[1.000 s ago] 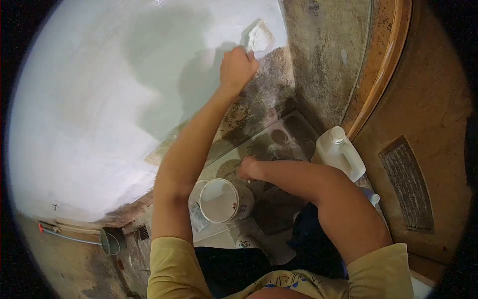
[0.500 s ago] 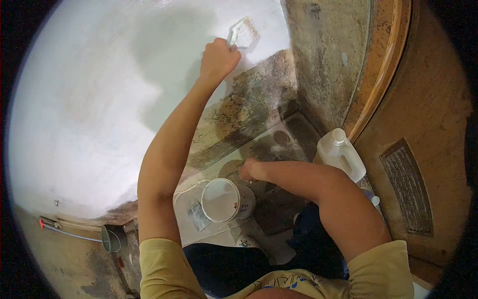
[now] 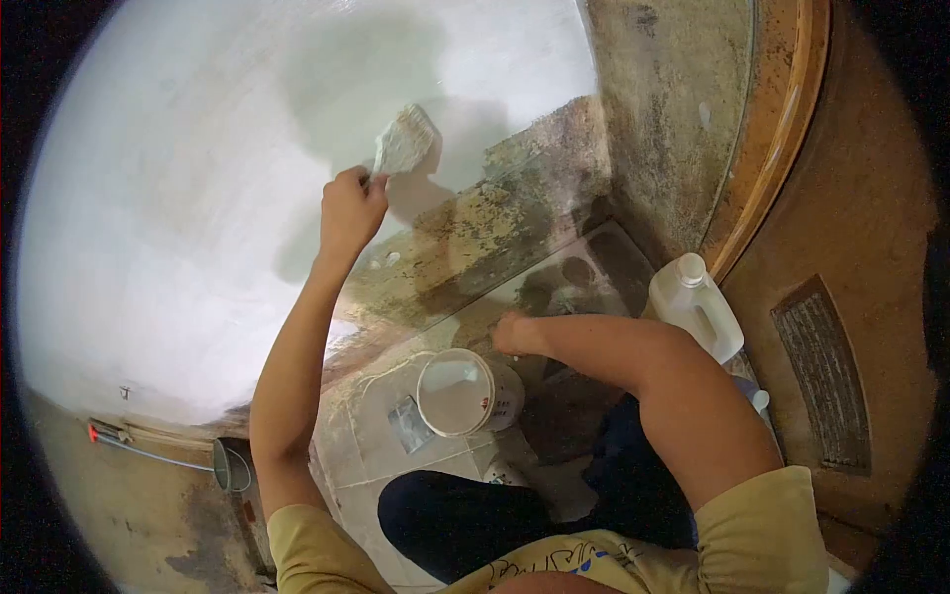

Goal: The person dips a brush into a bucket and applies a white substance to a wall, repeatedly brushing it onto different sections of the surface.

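Observation:
My left hand [image 3: 352, 211] is closed round the handle of a wide paintbrush [image 3: 406, 141] with pale, paint-coated bristles. The brush is raised in front of the wall [image 3: 158, 188], whose upper area is white and whose lower strip is bare and stained. Just beyond the white bucket [image 3: 457, 394], my right hand [image 3: 514, 334] hangs low over the floor. Its fingers look curled in, and whatever they hold, if anything, is hidden. Whitish paint shows inside the bucket.
A translucent jug [image 3: 697, 309] with a white cap stands at the right. Beside the bucket lies a small grey packet [image 3: 409, 425] on the floor tiles [image 3: 371, 460]. At the far left hangs a dark container [image 3: 234, 465]. A dark grate [image 3: 821, 371] lies at the right.
The paintbrush in my left hand has moved left and down, away from the corner. My right hand stays beside the bucket. The view has shifted slightly.

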A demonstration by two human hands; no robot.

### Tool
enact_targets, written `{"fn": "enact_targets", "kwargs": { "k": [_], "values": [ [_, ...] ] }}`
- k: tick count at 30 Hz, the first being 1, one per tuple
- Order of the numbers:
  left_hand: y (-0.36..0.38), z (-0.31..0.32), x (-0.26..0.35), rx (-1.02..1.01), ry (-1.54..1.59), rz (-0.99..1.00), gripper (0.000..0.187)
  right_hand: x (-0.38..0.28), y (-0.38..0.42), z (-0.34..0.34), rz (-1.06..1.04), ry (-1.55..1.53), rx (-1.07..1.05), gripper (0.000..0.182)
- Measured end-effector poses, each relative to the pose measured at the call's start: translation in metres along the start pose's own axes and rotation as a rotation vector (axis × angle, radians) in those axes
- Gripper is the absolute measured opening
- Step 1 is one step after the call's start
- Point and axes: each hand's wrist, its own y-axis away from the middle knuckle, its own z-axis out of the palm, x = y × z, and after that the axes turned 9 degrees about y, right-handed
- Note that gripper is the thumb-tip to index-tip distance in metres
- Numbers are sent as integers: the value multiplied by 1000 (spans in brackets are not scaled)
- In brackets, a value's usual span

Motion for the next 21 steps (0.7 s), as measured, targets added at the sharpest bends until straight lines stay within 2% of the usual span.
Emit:
{"fn": "enact_targets", "kwargs": {
  "k": [2, 5, 7, 9, 13, 19, 21],
  "values": [
    [2, -5, 5, -7, 11, -42, 27, -3, -7, 4, 5, 8, 15, 31],
    [-3, 6, 17, -9, -16, 26, 27, -5, -17, 6, 13, 16, -2, 33],
    [-18, 22, 29, -36, 0, 154, 27, -4, -18, 2, 21, 11, -35, 35],
    [-33, 40, 48, -58, 53, 137, 29, -2, -17, -6, -31, 16, -260, 33],
    [-65, 66, 84, -74, 100, 152, 30, 2, 7, -18, 66, -131, -105, 34],
    [-91, 72, 88, 7, 115, 153, 34, -1, 27, -29, -6, 45, -189, 38],
    [-93, 65, 77, 1, 113, 138, 33, 0, 7, -11, 40, -51, -170, 33]
  ]
}}
